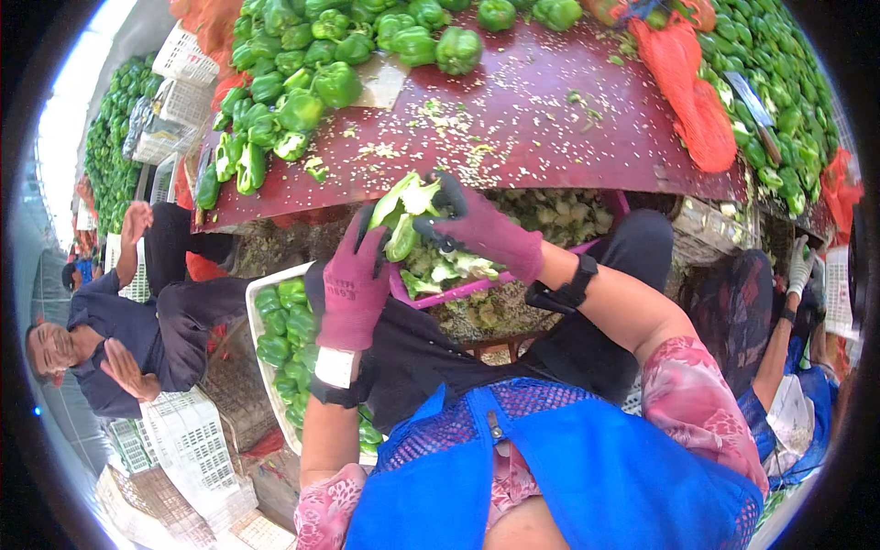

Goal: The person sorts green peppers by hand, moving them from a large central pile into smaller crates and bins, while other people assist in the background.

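In front of my lap, above a purple crate [454, 292], I hold a cut-open green bell pepper [390, 206] with both hands. My left hand [354, 289], in a maroon glove with black fingertips, grips its left side. My right hand [485, 223], gloved alike, has its thumb and fingers around the right side, at the pale seed core [418, 198]. Its exact grip on the core is partly hidden. Pale pepper cores and green scraps [447, 271] lie in the crate below.
Whole and cut peppers [295, 89] are heaped on the seed-strewn red table [536, 89]. An orange mesh bag [687, 103] lies near a knife [753, 103] at right. A white crate of peppers [256, 309] stands at my left. People sit on both sides [130, 330], [784, 385].
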The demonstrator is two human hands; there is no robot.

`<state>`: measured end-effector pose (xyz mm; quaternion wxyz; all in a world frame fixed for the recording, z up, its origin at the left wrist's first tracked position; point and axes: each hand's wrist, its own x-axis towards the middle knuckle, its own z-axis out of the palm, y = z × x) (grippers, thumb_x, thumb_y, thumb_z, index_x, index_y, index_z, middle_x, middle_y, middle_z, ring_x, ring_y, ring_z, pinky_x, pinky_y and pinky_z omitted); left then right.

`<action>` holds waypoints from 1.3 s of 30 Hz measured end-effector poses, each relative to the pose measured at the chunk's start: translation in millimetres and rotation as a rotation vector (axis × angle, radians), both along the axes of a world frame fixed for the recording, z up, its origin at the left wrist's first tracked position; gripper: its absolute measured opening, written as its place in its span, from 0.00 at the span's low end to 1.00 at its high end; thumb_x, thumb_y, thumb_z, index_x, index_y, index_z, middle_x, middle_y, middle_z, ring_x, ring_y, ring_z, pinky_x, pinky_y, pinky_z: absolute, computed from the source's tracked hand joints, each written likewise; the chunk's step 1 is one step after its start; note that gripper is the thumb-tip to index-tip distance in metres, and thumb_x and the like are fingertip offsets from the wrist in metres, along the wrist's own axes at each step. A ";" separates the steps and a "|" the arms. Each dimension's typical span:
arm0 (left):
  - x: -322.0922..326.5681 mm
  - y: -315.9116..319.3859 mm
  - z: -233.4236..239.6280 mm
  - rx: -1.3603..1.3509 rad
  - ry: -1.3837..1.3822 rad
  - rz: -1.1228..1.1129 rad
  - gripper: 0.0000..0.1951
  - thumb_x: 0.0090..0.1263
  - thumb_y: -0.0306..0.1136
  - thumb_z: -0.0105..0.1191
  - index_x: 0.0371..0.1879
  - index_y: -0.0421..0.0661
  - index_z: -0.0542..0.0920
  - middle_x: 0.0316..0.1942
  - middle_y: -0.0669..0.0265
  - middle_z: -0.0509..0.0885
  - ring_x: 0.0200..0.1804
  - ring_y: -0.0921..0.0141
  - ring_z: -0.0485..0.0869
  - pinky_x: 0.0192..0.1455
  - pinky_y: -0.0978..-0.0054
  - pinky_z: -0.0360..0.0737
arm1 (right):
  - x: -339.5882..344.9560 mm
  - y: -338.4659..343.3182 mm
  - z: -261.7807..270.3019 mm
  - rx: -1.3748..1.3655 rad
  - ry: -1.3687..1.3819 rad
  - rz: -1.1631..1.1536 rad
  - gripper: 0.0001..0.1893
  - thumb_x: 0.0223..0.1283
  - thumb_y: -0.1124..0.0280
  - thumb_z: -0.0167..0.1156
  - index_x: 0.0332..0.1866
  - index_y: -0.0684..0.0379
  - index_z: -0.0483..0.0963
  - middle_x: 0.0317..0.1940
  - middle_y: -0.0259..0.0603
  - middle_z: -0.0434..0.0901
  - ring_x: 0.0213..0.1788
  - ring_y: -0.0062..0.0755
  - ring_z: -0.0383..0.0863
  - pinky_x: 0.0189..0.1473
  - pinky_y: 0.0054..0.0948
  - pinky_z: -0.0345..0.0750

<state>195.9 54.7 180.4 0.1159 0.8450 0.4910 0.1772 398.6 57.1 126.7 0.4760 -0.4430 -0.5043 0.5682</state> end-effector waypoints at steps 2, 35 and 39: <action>8.0 -13.3 -8.5 -0.064 -0.104 0.041 0.31 0.49 0.18 0.60 0.57 0.49 0.75 0.64 0.54 0.72 0.63 0.56 0.74 0.62 0.64 0.74 | 4.8 1.0 -9.4 -0.024 0.050 -0.004 0.28 0.58 0.67 0.66 0.61 0.62 0.63 0.42 0.35 0.76 0.41 0.17 0.73 0.40 0.20 0.75; 53.4 -22.4 -20.4 -0.040 -0.323 0.012 0.31 0.53 0.19 0.53 0.62 0.42 0.71 0.64 0.52 0.72 0.68 0.55 0.69 0.69 0.64 0.66 | -13.0 3.7 -75.1 0.065 -0.100 -0.232 0.22 0.56 0.62 0.63 0.51 0.64 0.68 0.39 0.53 0.80 0.38 0.40 0.81 0.41 0.38 0.76; 57.4 -16.0 -20.7 -0.064 -0.401 -0.043 0.29 0.53 0.20 0.55 0.60 0.41 0.73 0.62 0.53 0.74 0.66 0.57 0.72 0.68 0.66 0.67 | -5.1 4.6 -61.2 -0.152 0.083 -0.133 0.19 0.56 0.66 0.62 0.51 0.63 0.70 0.39 0.47 0.81 0.39 0.32 0.81 0.40 0.32 0.77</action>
